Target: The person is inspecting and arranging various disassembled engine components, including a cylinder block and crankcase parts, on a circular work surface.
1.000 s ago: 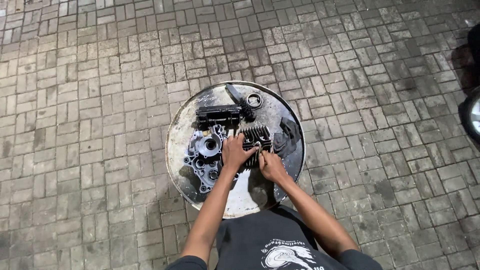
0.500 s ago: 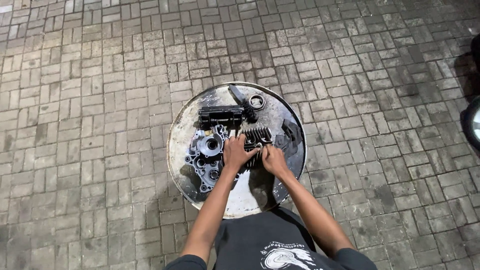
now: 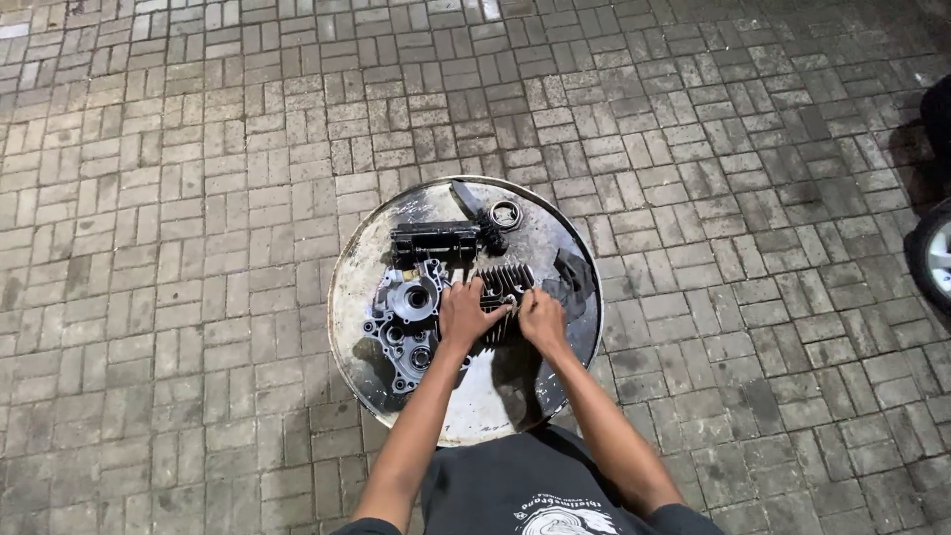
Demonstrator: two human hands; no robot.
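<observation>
A round metal tray (image 3: 349, 287) lies on the brick paving and holds oily engine parts. My left hand (image 3: 466, 312) presses down on a finned engine cylinder (image 3: 505, 280) in the tray's middle. My right hand (image 3: 542, 319) grips the same cylinder from its right side. Left of my hands lies a silver crankcase half (image 3: 406, 317) with round bores. Beyond it sits a black rectangular engine part (image 3: 432, 241). A small metal ring (image 3: 505, 214) and a dark brush-like piece (image 3: 468, 199) rest near the far rim. A dark cloth-like lump (image 3: 575, 269) lies at the right.
Grey brick paving (image 3: 198, 198) surrounds the tray on all sides. Part of a wheel (image 3: 933, 256) shows at the right edge of the view. My dark shirt (image 3: 535, 490) fills the bottom centre.
Both hands have stayed on the finned cylinder, shifting only slightly; my right hand has moved a little nearer to the left. The tray and other parts have not moved.
</observation>
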